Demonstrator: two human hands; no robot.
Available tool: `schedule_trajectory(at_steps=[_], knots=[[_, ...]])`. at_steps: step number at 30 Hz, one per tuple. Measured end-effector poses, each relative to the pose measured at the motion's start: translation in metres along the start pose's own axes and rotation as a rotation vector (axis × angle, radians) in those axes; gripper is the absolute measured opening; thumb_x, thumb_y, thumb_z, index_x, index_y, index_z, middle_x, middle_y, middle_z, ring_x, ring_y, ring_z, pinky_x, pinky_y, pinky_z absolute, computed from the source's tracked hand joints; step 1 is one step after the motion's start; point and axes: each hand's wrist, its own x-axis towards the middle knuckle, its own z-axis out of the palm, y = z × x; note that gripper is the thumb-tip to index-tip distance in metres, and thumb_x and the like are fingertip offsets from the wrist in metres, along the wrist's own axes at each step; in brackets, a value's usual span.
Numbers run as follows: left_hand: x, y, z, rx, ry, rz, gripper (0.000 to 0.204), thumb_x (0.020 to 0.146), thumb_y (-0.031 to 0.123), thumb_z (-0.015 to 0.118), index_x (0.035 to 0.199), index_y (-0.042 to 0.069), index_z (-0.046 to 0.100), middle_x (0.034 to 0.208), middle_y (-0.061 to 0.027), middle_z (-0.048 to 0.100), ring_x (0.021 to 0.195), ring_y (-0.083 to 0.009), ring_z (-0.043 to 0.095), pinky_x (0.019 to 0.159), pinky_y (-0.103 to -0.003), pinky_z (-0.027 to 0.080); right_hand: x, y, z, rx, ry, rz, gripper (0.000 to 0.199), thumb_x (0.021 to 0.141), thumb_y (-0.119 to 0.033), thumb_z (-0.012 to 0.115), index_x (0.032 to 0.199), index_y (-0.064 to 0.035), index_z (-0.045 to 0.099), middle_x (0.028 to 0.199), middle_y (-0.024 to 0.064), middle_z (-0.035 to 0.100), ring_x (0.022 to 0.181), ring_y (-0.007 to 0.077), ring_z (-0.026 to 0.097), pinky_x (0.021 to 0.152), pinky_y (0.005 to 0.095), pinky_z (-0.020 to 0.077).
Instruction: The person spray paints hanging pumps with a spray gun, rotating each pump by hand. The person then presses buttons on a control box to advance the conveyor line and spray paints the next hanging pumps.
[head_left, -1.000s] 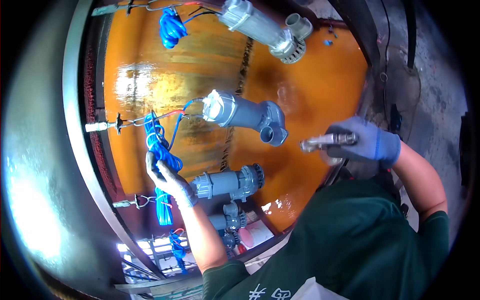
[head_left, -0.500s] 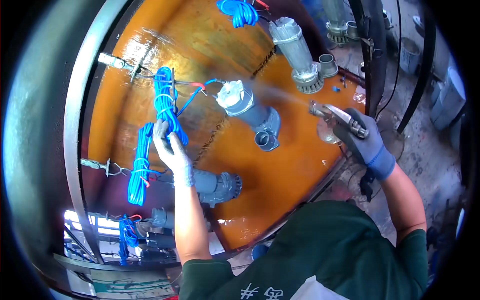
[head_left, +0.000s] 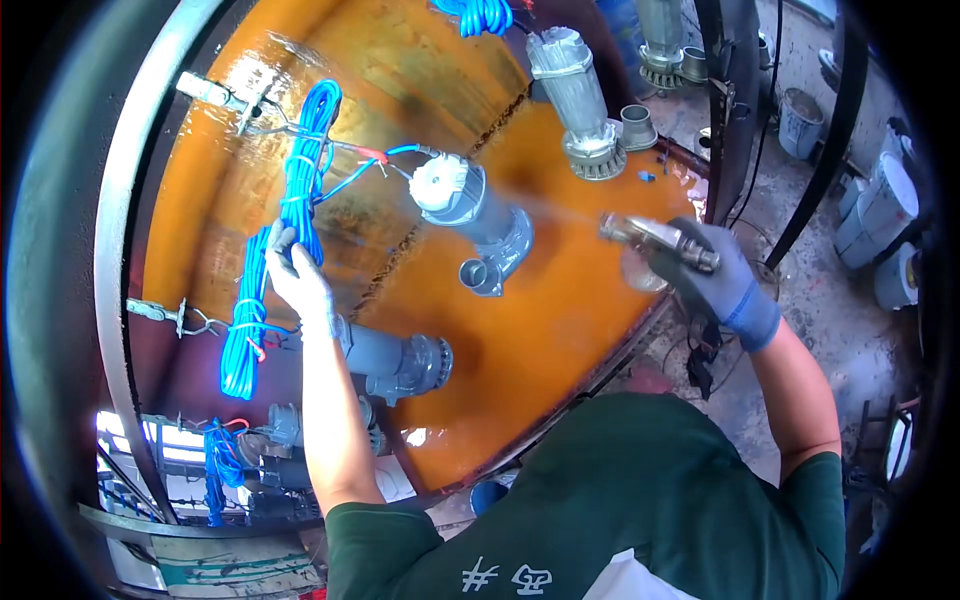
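From the head camera, the left hand (head_left: 297, 282), gloved, has its fingers curled around a hanging bundle of blue cable (head_left: 283, 225) at about nine o'clock. The right hand (head_left: 712, 275), in a blue glove at three o'clock, has its fingers wrapped tight round a metal spray gun (head_left: 650, 237) whose nozzle points left, a thin mist reaching a grey pump (head_left: 478, 215) near the centre. Behind the pump curves a glossy orange wall (head_left: 540, 330). A second grey pump (head_left: 578, 100) hangs at twelve o'clock.
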Motion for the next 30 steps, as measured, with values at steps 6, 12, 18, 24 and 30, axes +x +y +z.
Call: schedule_trajectory(at_steps=[6, 12, 18, 24, 30], knots=[[0.014, -0.031, -0.009, 0.081, 0.014, 0.057, 0.04, 0.103, -0.003, 0.055, 0.142, -0.006, 0.059, 0.133, -0.017, 0.067, 0.124, -0.025, 0.063, 0.114, -0.038, 0.046, -0.007, -0.025, -0.013, -0.074, -0.227, 0.001, 0.019, 0.096, -0.014, 0.076, 0.107, 0.0001, 0.069, 0.082, 0.0101, 0.068, 0.073, 0.0178, 0.067, 0.07, 0.0346, 0.0527], [0.037, -0.044, -0.01, 0.151, -0.069, -0.018, 0.041, 0.104, 0.002, 0.058, 0.145, -0.006, 0.058, 0.141, -0.0206, 0.064, 0.129, -0.0283, 0.063, 0.117, -0.04, 0.045, -0.009, -0.02, -0.023, -0.031, 0.104, 0.018, 0.027, 0.096, -0.021, 0.082, 0.109, -0.0007, 0.07, 0.083, 0.0103, 0.067, 0.075, 0.0177, 0.065, 0.07, 0.0359, 0.0509], [0.011, -0.048, -0.019, 0.297, -0.031, 0.082, 0.053, 0.103, 0.006, 0.062, 0.154, -0.005, 0.051, 0.16, -0.0233, 0.051, 0.151, -0.0345, 0.046, 0.127, -0.046, 0.033, 0.006, -0.046, -0.042, -0.188, -0.151, -0.056, 0.029, 0.095, -0.021, 0.083, 0.112, -0.0016, 0.07, 0.084, 0.0108, 0.066, 0.078, 0.0177, 0.064, 0.074, 0.0361, 0.0508], [-0.191, -0.051, -0.021, 0.261, -0.02, -0.08, 0.047, 0.106, 0.01, 0.057, 0.15, -0.006, 0.053, 0.158, -0.0252, 0.05, 0.142, -0.0403, 0.051, 0.124, -0.048, 0.036, 0.025, -0.088, -0.048, -0.325, -0.373, -0.241, 0.021, 0.095, -0.016, 0.08, 0.095, -0.0009, 0.065, 0.083, 0.0093, 0.069, 0.075, 0.0175, 0.066, 0.071, 0.0344, 0.0511], [-0.546, -0.089, -0.055, 0.192, -0.349, -0.745, 0.025, 0.106, 0.016, 0.058, 0.117, -0.001, 0.073, 0.103, -0.0228, 0.075, 0.091, -0.0396, 0.069, 0.082, -0.051, 0.054, 0.048, -0.116, -0.03, -0.167, -0.324, -0.123, 0.018, 0.094, -0.016, 0.077, 0.098, -0.0019, 0.068, 0.079, 0.0094, 0.068, 0.071, 0.02, 0.066, 0.069, 0.038, 0.0521]])
